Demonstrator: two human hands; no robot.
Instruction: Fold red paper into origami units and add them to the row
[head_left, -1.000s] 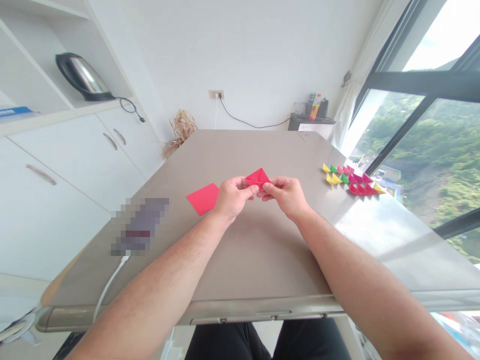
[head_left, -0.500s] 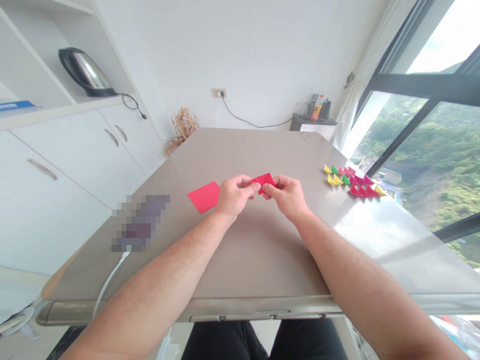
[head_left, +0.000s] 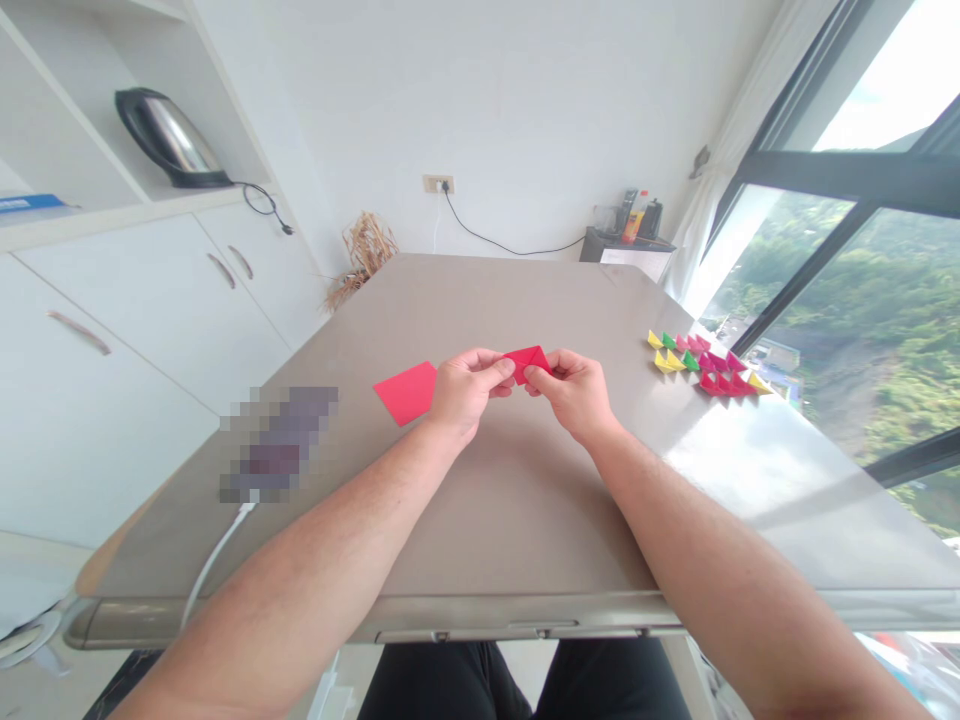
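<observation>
Between my two hands is a small piece of folded red paper (head_left: pixel 530 359), held above the middle of the table with crease lines on its face. My left hand (head_left: pixel 469 388) pinches its left end between thumb and fingers. On the other side, my right hand (head_left: pixel 576 388) grips the right part, the thumb pressed on the front. My fingers cover the paper's lower edge and sides. A flat red sheet of paper (head_left: pixel 405 393) lies just left of my left hand, partly hidden behind it.
Several folded paper boats (head_left: pixel 720 370) in yellow, green, pink and red stand in rows at the table's right. A blurred-out dark device (head_left: pixel 281 445) with a white cable (head_left: pixel 214 560) lies at the left. The table's front edge (head_left: pixel 517 618) runs below my forearms.
My left thumb has shifted slightly left along the folded paper, baring a little more of its front. Both hands keep their grip. The whole view has moved very slightly.
</observation>
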